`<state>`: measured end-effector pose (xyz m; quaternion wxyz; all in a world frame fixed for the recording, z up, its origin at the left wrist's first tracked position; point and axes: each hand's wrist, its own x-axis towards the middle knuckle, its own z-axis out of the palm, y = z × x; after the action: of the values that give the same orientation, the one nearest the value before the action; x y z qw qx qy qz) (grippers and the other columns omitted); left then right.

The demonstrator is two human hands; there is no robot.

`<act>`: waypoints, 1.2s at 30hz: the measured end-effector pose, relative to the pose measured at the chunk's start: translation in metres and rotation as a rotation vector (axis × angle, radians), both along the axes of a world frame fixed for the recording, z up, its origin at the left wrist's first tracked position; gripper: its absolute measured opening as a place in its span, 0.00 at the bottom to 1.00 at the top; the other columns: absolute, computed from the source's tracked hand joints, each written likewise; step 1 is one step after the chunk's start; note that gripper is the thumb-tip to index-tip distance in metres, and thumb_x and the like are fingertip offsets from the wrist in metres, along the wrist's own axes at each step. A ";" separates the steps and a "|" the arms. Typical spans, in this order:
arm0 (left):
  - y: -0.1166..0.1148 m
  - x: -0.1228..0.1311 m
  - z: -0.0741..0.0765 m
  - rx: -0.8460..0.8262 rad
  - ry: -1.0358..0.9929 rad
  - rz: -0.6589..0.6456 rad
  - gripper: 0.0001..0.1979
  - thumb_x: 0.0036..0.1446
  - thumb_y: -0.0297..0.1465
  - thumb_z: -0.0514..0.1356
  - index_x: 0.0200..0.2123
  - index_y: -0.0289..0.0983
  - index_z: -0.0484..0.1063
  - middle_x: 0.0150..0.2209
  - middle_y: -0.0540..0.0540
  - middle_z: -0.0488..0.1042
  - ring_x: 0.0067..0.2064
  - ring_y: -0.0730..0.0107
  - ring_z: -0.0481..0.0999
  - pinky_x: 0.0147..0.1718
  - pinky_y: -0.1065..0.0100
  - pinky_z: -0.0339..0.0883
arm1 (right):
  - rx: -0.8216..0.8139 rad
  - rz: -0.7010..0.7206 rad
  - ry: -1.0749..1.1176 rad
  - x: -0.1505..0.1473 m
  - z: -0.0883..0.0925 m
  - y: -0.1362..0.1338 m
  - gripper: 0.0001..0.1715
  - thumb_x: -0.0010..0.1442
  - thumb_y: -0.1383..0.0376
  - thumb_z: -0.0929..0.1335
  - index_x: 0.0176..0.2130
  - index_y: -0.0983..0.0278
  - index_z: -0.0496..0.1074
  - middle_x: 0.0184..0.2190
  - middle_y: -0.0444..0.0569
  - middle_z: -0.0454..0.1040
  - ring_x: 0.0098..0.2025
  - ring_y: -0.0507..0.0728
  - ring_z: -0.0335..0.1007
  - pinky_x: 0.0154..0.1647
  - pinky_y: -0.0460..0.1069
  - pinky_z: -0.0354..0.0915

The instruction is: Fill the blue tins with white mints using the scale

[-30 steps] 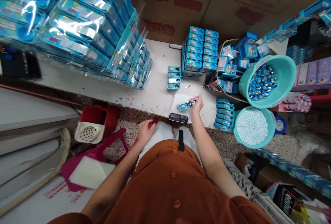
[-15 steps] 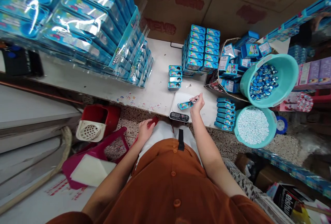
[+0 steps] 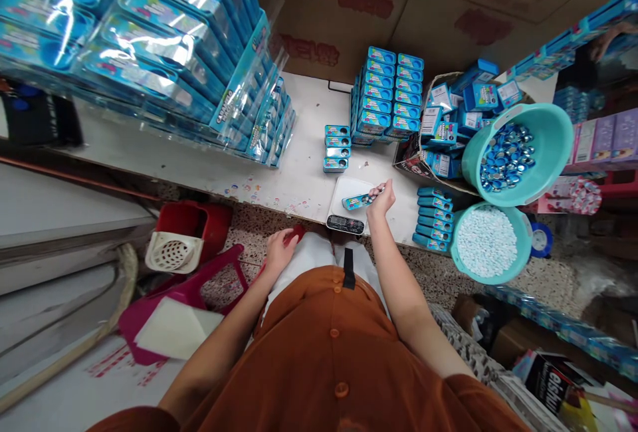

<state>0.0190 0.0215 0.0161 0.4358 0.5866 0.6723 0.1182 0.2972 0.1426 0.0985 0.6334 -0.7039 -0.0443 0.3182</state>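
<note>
A small blue tin (image 3: 356, 201) lies slanted on the white kitchen scale (image 3: 343, 187), whose dark panel faces me. My right hand (image 3: 381, 199) is closed in a pinch at the tin's right end. Between its fingers is a thin silvery piece that looks like the handle of a small metal spoon (image 3: 381, 190); its tip is hard to make out. My left hand (image 3: 280, 250) rests low beside my left thigh, fingers loosely spread, against a red edge (image 3: 295, 235). Behind the scale stands a short row of blue tins (image 3: 337, 151).
More tins (image 3: 432, 219) line up right of the scale, beside a turquoise basin (image 3: 524, 246) of small white pellets. A second turquoise basin (image 3: 558, 146) holds shiny round lids. A carton (image 3: 416, 161) is full of blue boxes. Stacked tins (image 3: 381, 93) and wrapped packs (image 3: 164, 40) stand behind.
My right hand has shifted very slightly at the tin's end. The tin, the scale and my left hand look the same.
</note>
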 end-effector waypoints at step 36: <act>0.006 0.008 -0.005 0.018 -0.014 -0.039 0.15 0.55 0.39 0.55 0.42 0.38 0.73 0.45 0.41 0.76 0.49 0.55 0.71 0.54 0.54 0.60 | 0.030 -0.128 0.189 0.006 0.004 -0.003 0.24 0.61 0.49 0.62 0.23 0.62 0.57 0.18 0.38 0.59 0.19 0.45 0.58 0.19 0.42 0.57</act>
<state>0.0268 0.0279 0.0108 0.4375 0.6025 0.6567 0.1200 0.3036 0.1396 0.1023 0.6642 -0.6627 0.0562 0.3414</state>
